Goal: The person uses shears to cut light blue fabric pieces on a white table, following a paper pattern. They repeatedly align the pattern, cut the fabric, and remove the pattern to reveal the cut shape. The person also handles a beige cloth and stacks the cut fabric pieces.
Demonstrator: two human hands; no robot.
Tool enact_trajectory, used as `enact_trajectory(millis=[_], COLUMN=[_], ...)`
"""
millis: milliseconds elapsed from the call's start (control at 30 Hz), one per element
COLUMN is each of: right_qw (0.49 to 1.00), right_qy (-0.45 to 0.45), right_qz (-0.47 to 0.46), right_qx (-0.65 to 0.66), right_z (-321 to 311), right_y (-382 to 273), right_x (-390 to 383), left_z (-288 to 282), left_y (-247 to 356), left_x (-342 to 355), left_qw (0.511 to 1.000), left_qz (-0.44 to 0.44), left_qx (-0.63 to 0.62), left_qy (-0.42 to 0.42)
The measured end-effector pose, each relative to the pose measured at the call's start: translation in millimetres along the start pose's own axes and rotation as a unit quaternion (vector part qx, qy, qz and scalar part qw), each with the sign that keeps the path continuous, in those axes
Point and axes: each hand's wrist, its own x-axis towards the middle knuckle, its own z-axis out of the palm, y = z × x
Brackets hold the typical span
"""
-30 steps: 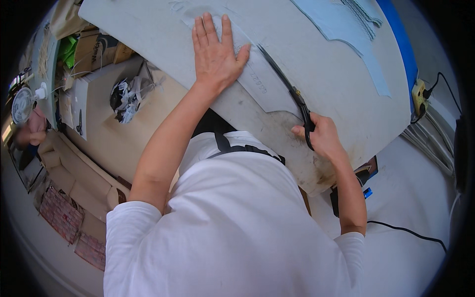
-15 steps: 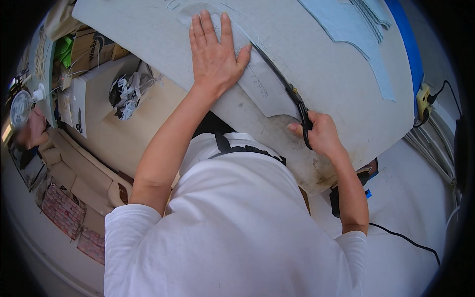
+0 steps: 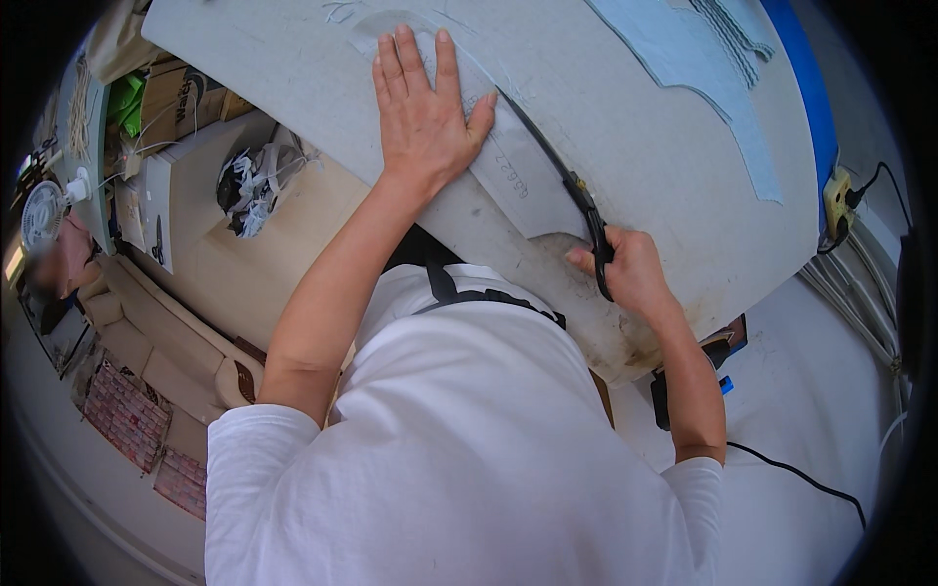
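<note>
"Is any writing there?"

"A handwritten mark on the one pale pattern piece; lettering on a cardboard box; the piece lies near the edge of the table."

"And the person's two hands?"

"The left hand presses the piece, palm flat; the right hand grips black scissors, blades along its right edge; tabletop stretches beyond to light-blue cloth."
</note>
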Motion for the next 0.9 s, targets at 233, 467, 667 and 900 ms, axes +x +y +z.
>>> enact_trajectory(millis=[233,467,667,900], right_qw=[0.995,0.996,0.999,1.0], right_qy=[0.019,0.022,0.009,-0.004], right_qz=[-0.016,-0.027,-0.036,-0.023], right_qx=[-0.1,-0.082,-0.037,0.005], right_z=[-8.4,-2.2,-0.1,-1.8], right_y=[-22.5,-16.7,-7.8,-6.7], right_x=[0.2,5.1,8.8,8.2], left_z=[0.7,0.0,0.4,-0.5], left_y=[1.1,1.4,1.0,1.4], left_x=[-0.7,-0.3,-0.7,-1.0], left_qw=[1.0,1.0,1.0,1.0], left_qz=[-0.002,-0.004,-0.002,-0.001], left_qx=[0.004,-0.009,-0.003,-0.003], left_qy=[-0.005,0.004,0.007,0.005])
